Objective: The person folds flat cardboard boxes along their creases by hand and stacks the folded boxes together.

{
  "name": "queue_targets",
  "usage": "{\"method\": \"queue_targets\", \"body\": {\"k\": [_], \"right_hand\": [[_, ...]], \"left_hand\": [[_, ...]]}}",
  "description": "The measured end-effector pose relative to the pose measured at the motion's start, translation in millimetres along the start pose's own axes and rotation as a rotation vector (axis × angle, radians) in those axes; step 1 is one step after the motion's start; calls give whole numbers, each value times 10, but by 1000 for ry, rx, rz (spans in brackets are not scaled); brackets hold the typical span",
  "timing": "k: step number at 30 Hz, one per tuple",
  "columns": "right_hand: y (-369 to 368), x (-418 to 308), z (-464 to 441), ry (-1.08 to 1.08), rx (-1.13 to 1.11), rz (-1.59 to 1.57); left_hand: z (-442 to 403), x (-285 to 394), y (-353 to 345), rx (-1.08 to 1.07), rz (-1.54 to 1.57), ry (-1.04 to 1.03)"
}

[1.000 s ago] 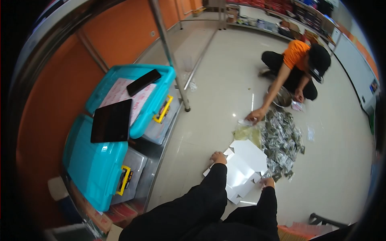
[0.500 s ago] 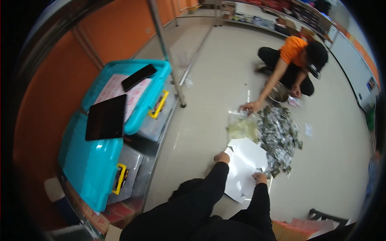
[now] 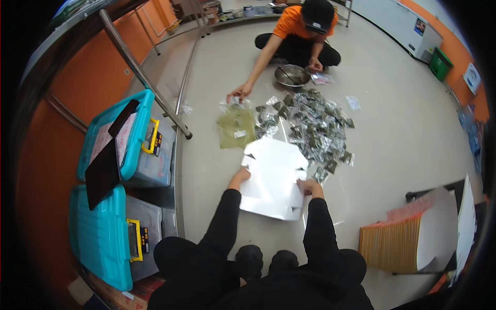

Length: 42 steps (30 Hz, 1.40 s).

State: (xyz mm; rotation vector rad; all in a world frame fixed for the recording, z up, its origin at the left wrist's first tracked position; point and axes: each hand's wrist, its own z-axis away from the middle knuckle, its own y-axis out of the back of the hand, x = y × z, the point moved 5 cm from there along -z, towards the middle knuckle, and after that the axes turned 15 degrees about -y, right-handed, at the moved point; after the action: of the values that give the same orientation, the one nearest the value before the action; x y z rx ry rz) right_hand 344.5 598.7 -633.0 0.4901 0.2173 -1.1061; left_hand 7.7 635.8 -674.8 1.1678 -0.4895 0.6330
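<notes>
A white sheet of die-cut cardboard (image 3: 273,178) with notched corners is spread between my hands, low over the floor. My left hand (image 3: 239,179) grips its left edge with closed fingers. On the opposite edge, my right hand (image 3: 310,188) has its fingers closed around the board. Just beyond the sheet lies a heap of small clear packets (image 3: 318,126) with dark green contents. A clear bag of yellowish-green stuff (image 3: 236,126) lies beside the heap, with a co-worker's hand (image 3: 241,93) at its top.
The co-worker in an orange shirt (image 3: 292,21) sits cross-legged behind a metal bowl (image 3: 292,76). Teal-lidded storage boxes (image 3: 99,235) line my left under a metal table leg (image 3: 139,67). At right stands a stack of cardboard sheets (image 3: 390,243).
My view has turned to the right and levelled, so everything appears shifted left. Both hands still hold the cardboard, which now lies squarer in front of me. The co-worker's hand stays at the bag.
</notes>
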Motion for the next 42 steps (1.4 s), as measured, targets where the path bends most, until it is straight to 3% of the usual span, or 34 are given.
{"method": "queue_targets", "body": {"k": [2, 7, 9, 12, 15, 16, 21, 22, 27, 29, 30, 32, 33, 34, 36, 37, 38, 39, 40, 42], "right_hand": [[-55, -125, 306, -96, -107, -4], [-359, -566, 804, 128, -327, 18], [-470, -682, 1105, 219, -307, -104], [-635, -649, 1509, 396, -162, -3], [-695, -375, 1782, 578, 111, 41], [-627, -267, 2084, 645, 299, 139], [-77, 117, 3327, 676, 736, -45], [42, 141, 3491, 631, 867, -35], [415, 167, 3887, 807, 927, -199], [487, 212, 3842, 848, 1079, -177], [477, 249, 3738, 819, 991, -182], [412, 386, 3653, 780, 1034, -138], [408, 398, 3391, 872, 1135, -125], [366, 459, 3320, 847, 917, -181], [282, 486, 2863, 836, 930, -169], [198, 523, 2647, 807, 934, -169], [98, 562, 2397, 731, 914, -78], [11, 578, 2129, 597, 681, -16], [-119, 559, 1736, 494, 623, 177], [-354, 490, 1422, 514, 481, 477]], "left_hand": [[-394, -569, 46, 151, -52, -108], [-291, -522, 1017, 297, -200, -194], [-124, -420, 1196, 391, -167, -192], [1348, 729, 1595, 599, -65, -115], [2045, 1021, 1552, 637, -121, -51], [2250, 1155, 1577, 660, -127, -45], [2898, 2099, 1888, 734, -191, -308], [3048, 2296, 1955, 683, -87, -330], [3109, 2897, 2099, 511, -278, -457], [3132, 2982, 1966, 369, -295, -646], [2761, 2751, 1904, 292, -203, -813], [2764, 2542, 1742, 350, 29, -801], [2632, 2285, 1626, 478, 184, -814], [2366, 1947, 1502, 501, 212, -752], [2562, 1744, 1271, 654, 83, -576], [2314, 1370, 1093, 612, 93, -530], [2265, 1095, 919, 707, 54, -472], [2229, 876, 768, 649, -1, -394], [2173, 633, 608, 596, -95, -241], [1977, 492, 412, 445, 131, -96]]}}
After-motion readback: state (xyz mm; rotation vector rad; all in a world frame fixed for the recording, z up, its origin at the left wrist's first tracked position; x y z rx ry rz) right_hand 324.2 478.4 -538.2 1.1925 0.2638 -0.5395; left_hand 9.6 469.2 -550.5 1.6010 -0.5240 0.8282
